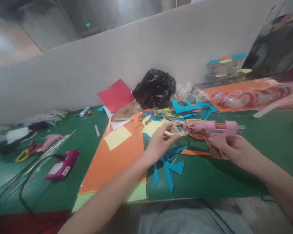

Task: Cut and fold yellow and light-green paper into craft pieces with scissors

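Observation:
My right hand (235,151) is wrapped round the handle of a pink hot glue gun (211,127), whose nozzle points left. A clear glue stick (241,127) pokes out of its back end. Between thumb and fingers, my left hand (158,141) pinches a small clear plastic piece (177,129), perhaps a cup, right at the nozzle; whether they touch I cannot tell. Under and around the hands lie blue paper scraps (169,167), yellow paper cutouts (152,127), an orange paper strip (195,152) and red-handled scissors (196,136), partly hidden by the gun.
Orange sheets (114,162) cover the green table (254,136) on the left. A black plastic bag (156,87) sits against the wall, with stacked clear plastic cups (254,96) to its right. At left lie a magenta packet (63,164), another pink glue gun (48,142) and a cable (26,185).

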